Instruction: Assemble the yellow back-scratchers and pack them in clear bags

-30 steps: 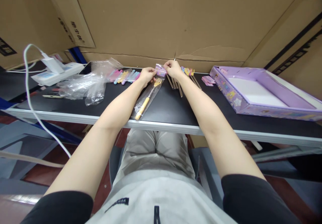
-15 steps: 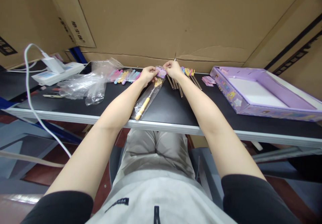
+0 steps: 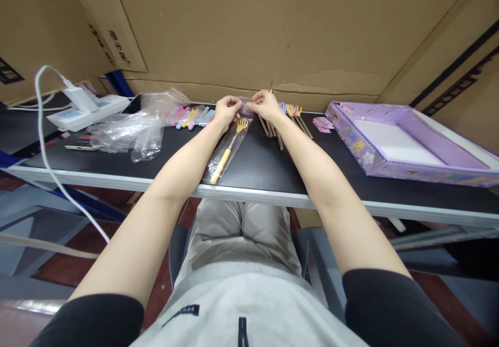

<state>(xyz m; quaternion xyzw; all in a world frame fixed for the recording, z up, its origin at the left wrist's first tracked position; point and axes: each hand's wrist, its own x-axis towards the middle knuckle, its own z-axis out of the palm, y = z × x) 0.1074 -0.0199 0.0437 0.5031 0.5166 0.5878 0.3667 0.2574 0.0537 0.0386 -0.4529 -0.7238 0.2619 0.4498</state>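
A yellow back scratcher (image 3: 225, 156) with a metal shaft and hand-shaped claw lies inside a clear plastic bag (image 3: 235, 147), slanted toward the table's front edge. At the bag's top is a purple card (image 3: 245, 110), blurred under the film. My left hand (image 3: 227, 112) is closed, pinching the left side of the bag top. From the right, my right hand (image 3: 266, 105) pinches the card's other side. A thin pointed object (image 3: 271, 85) sticks up behind my right hand; whether I hold it cannot be seen. Several more back scratchers (image 3: 298, 116) lie beside that hand, partly covered.
Crumpled clear bags (image 3: 146, 129) lie at left, by a white power strip (image 3: 91, 113) with a plugged-in cable. Small pink cards (image 3: 323, 124) sit near a purple box tray (image 3: 370, 168) at right. Cardboard (image 3: 288, 35) stands behind the black table (image 3: 265, 173).
Both hands have shifted slightly left with the bag top and card. The card now looks dimmer, under the film, and the scratcher's claw has moved a little left.
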